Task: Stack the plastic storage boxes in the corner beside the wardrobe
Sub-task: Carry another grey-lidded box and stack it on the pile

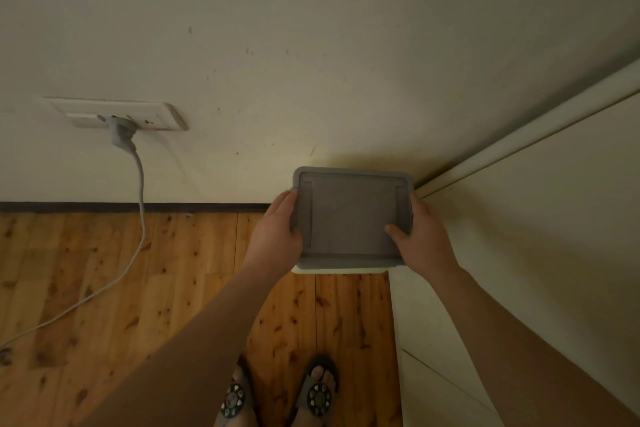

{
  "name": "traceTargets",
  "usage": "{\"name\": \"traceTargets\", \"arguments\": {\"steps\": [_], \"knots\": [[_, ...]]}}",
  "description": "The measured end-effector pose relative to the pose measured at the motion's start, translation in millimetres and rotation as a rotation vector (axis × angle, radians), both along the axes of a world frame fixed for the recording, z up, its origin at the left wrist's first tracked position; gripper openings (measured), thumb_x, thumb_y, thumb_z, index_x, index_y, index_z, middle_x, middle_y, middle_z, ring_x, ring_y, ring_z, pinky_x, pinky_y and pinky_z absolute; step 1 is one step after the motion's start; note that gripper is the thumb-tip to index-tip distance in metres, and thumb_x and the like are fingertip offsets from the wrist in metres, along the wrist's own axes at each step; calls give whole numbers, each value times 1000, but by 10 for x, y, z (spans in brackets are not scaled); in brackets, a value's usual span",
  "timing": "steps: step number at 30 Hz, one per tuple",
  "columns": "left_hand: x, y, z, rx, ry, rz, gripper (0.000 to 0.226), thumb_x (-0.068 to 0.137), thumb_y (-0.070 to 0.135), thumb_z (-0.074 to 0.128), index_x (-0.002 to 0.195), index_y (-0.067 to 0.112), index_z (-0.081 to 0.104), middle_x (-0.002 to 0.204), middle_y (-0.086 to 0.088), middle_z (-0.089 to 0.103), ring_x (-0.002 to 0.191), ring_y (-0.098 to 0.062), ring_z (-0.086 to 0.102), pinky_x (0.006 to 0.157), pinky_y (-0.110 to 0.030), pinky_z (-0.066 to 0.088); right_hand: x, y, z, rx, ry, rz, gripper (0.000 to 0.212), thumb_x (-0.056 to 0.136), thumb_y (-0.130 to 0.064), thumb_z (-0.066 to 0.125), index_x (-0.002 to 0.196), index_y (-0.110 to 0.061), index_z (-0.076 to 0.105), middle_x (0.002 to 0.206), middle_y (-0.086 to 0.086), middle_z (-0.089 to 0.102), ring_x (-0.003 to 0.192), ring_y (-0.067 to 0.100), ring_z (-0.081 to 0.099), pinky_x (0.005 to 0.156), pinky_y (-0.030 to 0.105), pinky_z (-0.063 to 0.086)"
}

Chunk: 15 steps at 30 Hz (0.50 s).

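We look down at a floor (pixel 104 288) of knotty orange-brown boards, with a dark skirting strip along the foot of a pale, scuffed wall (pixel 311 45). On the wall at the left sits a white socket plate (pixel 117 113) with a grey plug (pixel 121 133) in it; its cable (pixel 140 191) drops to the floor and trails off toward the left edge. Down the right side runs the cream wardrobe (pixel 536 218), meeting the wall in the corner. At the bottom we see our feet in dark sandals (pixel 318 395) with round beaded patches.

The box (pixel 349 218), with its grey lid facing up at us, is in that corner, its far edge close to the wall and its right edge just beside the wardrobe. A pale cream rim shows under the near edge of the lid; whether that is this box's own body or a second box below, we cannot tell. Nor can we tell whether it is resting on something or is held off the floor.

Our left hand (pixel 277 236) grips the left side of the box, fingers curled over the lid's edge. Our right hand (pixel 422 239) grips the right side, thumb lying on top of the lid near its near right corner and fingers wrapped down the side. The box lies squarely between the two hands, both arms reaching forward.
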<state>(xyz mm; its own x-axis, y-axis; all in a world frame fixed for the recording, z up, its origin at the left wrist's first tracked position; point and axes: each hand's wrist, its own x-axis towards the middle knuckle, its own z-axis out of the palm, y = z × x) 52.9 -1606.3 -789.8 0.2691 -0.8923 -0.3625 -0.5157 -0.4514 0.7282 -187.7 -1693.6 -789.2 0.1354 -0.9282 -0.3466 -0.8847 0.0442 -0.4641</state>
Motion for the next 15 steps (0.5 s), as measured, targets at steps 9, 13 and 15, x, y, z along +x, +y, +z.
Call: {"name": "traceTargets", "arguments": {"steps": [9,13,15], "knots": [[-88,92,-13,27,37,14,71,95,8,56,152,33,23,143,9,46,126,-14,49,96,-34,51,-102,39,53,52,40,20,78,92,-33,64,155,-22,20,148,9,41,130,31,47,104,47,45],[-97,62,-5,2,9,-6,70,95,9,56,152,31,24,142,10,46,124,-11,49,94,-27,48,-114,-65,44,39,75,34,75,93,-34,62,155,-19,22,145,10,43,127,32,49,103,46,46],[-77,25,1,0,-1,-9,69,95,9,55,152,31,24,142,9,47,123,-11,50,93,-26,47,-102,-107,43,31,70,42,73,94,-33,62,154,-18,24,144,11,43,127,32,49,103,46,46]]}}
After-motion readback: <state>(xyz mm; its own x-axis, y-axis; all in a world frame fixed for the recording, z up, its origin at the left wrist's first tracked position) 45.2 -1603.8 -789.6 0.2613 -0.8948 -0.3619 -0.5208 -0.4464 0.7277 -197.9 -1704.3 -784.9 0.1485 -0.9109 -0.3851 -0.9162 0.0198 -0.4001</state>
